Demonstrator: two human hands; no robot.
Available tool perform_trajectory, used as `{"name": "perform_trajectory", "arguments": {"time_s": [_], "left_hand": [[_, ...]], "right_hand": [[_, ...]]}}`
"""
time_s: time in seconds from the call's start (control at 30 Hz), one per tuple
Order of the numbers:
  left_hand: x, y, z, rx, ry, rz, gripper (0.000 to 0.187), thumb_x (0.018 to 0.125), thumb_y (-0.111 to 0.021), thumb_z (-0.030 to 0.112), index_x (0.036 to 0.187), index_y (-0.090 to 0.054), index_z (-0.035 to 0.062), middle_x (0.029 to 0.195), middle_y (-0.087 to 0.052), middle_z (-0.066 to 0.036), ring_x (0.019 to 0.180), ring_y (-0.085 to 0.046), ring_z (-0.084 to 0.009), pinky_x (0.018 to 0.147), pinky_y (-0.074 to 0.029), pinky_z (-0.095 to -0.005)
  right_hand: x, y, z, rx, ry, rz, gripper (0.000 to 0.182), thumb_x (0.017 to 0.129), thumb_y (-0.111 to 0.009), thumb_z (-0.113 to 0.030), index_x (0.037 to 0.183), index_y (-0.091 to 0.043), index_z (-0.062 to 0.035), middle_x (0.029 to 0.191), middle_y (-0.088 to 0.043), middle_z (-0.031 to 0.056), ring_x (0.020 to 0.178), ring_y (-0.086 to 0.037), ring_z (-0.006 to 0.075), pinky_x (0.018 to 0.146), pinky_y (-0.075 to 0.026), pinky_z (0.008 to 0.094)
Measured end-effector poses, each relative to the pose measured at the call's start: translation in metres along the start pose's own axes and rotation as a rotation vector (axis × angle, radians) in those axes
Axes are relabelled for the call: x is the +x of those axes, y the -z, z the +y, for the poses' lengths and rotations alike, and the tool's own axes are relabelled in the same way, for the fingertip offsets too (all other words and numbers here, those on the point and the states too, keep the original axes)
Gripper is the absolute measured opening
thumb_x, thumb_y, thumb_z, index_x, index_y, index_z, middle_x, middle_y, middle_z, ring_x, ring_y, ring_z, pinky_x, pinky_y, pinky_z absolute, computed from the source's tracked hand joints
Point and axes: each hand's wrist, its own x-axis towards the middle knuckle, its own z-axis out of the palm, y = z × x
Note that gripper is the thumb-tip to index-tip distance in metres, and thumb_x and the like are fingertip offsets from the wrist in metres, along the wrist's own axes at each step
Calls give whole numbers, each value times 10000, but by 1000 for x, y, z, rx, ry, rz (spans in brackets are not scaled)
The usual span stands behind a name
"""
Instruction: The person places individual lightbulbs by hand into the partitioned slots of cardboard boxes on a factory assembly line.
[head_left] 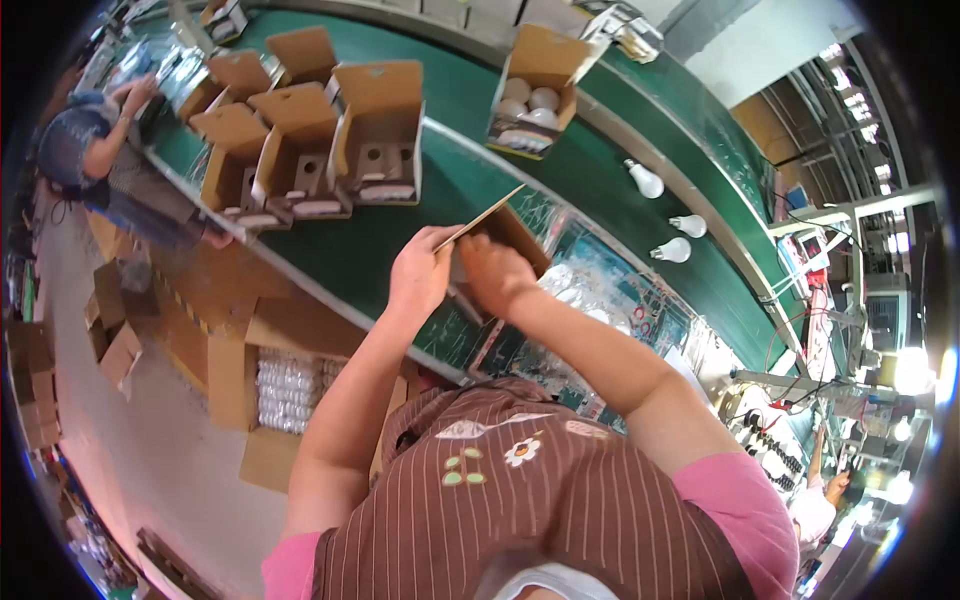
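Currently, the left hand [420,270] is closed on the edge of a small cardboard bulb box [527,238], its thumb and fingers pinching near the base of the raised lid flap [487,215]. The right hand [495,275] reaches into the box with its fingers bent; their tips are hidden, so I cannot tell how far open they are or whether they have hold of anything. The box is tilted, directly in front of the person's striped apron [530,480], at the near side of the green work surface [450,165].

Just beside it, to the right, lies a heap of clear plastic packaging [585,290]. Farther right, three loose LED bulbs [646,181] lie on the green surface, two close together and one a little apart. Beyond the hands, an open box of white bulbs [535,110] stands upright. To the left, several open bulb boxes [378,145] stand grouped together, and below them a large carton [232,385] holds clear-wrapped items. A co-worker [95,150] is at the far left.
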Motion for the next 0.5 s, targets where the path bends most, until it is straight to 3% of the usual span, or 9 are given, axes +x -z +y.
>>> {"name": "perform_trajectory", "arguments": {"time_s": [0.07,0.17,0.3,0.47,0.5], "left_hand": [[5,-5,-4,12,13,-16,248,917,-549,64,1119,-692,87,1060,-659,-111,986,-635,-311,859,-503,-347],[3,-2,4,-42,77,-36,218,929,-557,55,1105,-683,33,1040,-658,-131,978,-644,-300,859,-496,-331],[3,-4,7,-112,112,-42,219,926,-558,41,1112,-671,18,1039,-656,-135,978,-644,-291,873,-487,-314],[3,-1,8,-59,-22,-13,242,904,-555,10,1113,-677,30,1061,-663,-150,1001,-642,-306,894,-490,-328],[5,-1,10,-67,13,-20,244,901,-556,11,1110,-679,32,1069,-664,-149,1007,-642,-304,895,-492,-333]], "right_hand": [[3,-2,-1,33,-17,-24,400,848,-684,-258,1105,-506,-9,1110,-615,185,997,-670,323,838,-555,380],[9,-11,29,383,-65,-45,262,892,-549,-116,1132,-523,-13,1156,-630,210,1003,-683,308,753,-585,394],[1,-9,11,98,34,-18,242,895,-554,-103,1118,-551,-8,1110,-649,195,1016,-679,319,729,-594,373],[11,5,15,294,69,-178,309,860,-591,-143,1130,-605,7,1121,-652,182,1014,-670,334,846,-553,402],[4,26,36,438,226,-120,328,851,-607,-160,1136,-614,3,1120,-650,195,1017,-660,343,877,-531,400]]}}
